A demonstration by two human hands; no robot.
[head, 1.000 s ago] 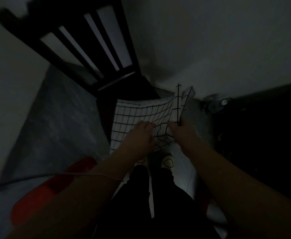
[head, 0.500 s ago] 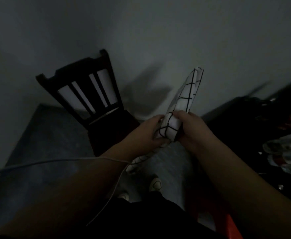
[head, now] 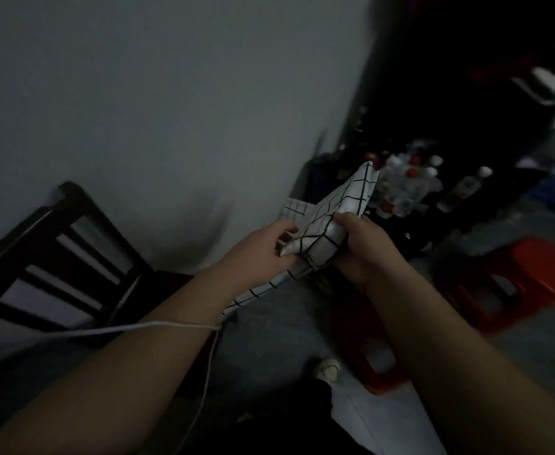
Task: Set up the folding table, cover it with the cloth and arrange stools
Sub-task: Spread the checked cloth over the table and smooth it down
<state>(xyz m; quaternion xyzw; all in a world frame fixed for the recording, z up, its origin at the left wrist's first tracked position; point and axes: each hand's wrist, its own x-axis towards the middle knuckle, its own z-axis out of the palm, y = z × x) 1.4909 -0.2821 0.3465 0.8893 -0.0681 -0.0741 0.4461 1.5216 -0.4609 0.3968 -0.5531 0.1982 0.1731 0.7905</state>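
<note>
The room is dim. A folded white cloth [head: 332, 218] with a black grid pattern is held up in front of me. My left hand [head: 256, 251] grips its left side and my right hand [head: 364, 244] grips its right side, thumb on top. One end of the cloth hangs down below my left wrist. Two red plastic stools stand on the floor: one stool [head: 529, 277] at the right, another stool [head: 374, 362] partly hidden under my right forearm. No folding table is visible.
A dark wooden chair [head: 56, 257] stands against the grey wall at the left. Several plastic bottles [head: 410, 185] cluster on the floor behind the cloth, beside a dark doorway. A white cable [head: 111, 330] crosses my left forearm. My shoe [head: 327, 369] shows below.
The cloth was lifted off the chair seat with both hands. My view has swung right, so the chair slid left and the bottles and red stools came into view.
</note>
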